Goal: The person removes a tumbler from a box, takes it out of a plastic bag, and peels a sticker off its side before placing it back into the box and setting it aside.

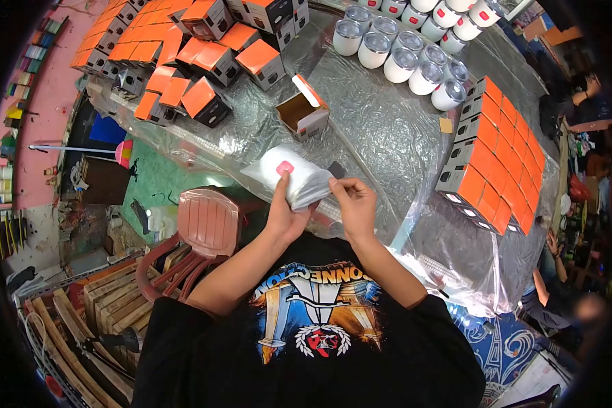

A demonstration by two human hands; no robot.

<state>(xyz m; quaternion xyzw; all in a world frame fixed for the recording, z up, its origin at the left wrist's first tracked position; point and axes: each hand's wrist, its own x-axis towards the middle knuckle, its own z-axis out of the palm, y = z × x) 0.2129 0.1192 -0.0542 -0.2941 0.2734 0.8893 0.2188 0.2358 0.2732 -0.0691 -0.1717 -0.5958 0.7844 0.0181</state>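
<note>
Just over the near edge of the worktop [387, 136], both hands are clamped on a bagged white cup [299, 178]: left hand [285, 211] wraps its underside, right hand [353, 204] pinches the bag's end. Open orange box [304, 112] sits just behind.

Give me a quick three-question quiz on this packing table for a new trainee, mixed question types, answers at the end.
1. True or false: the left hand and the right hand both hold the bagged white cup.
2. Multiple choice: the open box nearest the hands is A) sealed shut, B) standing with its orange flap up, C) lying under the cups.
3. Fill in: the loose white cups stand in rows at the far side of the table, next to the stack of ____-topped boxes.

Key: 1 true; 2 B; 3 orange.
</note>
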